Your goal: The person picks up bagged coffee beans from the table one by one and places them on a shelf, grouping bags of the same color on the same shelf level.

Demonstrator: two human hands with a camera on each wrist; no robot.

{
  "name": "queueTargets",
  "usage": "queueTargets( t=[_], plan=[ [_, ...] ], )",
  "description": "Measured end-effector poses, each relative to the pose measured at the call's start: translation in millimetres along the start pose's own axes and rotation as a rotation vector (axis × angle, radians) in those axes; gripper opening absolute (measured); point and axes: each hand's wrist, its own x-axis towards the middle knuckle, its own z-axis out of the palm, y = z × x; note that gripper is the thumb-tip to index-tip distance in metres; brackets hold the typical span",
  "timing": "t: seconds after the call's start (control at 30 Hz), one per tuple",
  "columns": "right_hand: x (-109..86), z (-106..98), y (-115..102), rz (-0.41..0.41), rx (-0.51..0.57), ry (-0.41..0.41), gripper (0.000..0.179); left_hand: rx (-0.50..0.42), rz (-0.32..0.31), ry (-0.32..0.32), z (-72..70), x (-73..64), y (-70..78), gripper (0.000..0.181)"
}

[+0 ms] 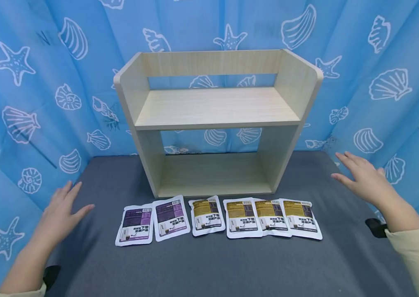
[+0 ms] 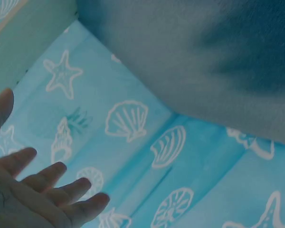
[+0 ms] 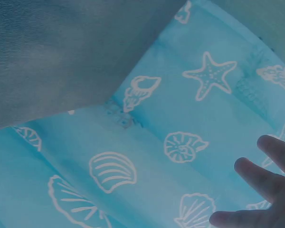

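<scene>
In the head view, my left hand (image 1: 55,216) hovers at the left side of the table with fingers spread and nothing in them. My right hand (image 1: 367,179) is held out at the right side, fingers straight, holding nothing. Between them lies a row of flat white-edged pouches. Two have purple labels, the outer one (image 1: 135,225) on the left and another pouch (image 1: 171,218) beside it. To their right are several pouches with gold-brown labels, among them a single pouch (image 1: 207,215), then a pouch (image 1: 243,218) that touches its neighbour. Both wrist views show spread, bare fingers.
A pale wooden two-tier shelf (image 1: 217,107) stands behind the pouches on the dark grey table (image 1: 209,268). Blue curtains (image 1: 46,90) with white shell and starfish prints surround the table at the back and both sides.
</scene>
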Motion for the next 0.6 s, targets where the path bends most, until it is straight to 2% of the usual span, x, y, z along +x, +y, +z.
queueTargets(
  t=[0.13,0.3,0.47,0.6],
  plan=[
    [3.2,-5.1,-7.1,-0.015,0.077,0.049,0.068,-0.078,-0.049,-0.054,7.7,-2.1,2.7,0.076],
    [3.3,-14.2,-18.6,0.004,0.216,0.095,0.067,-0.109,-0.128,-0.112,22.8,-4.8,5.1,0.074],
    [5.2,-26.7,-34.2,0.056,0.318,0.167,0.065,-0.182,-0.236,-0.138,35.5,-4.7,9.5,0.074],
    [8.0,-34.9,-44.3,0.052,0.430,0.227,0.063,-0.271,-0.300,-0.159,44.7,-9.4,9.6,0.074]
  ],
)
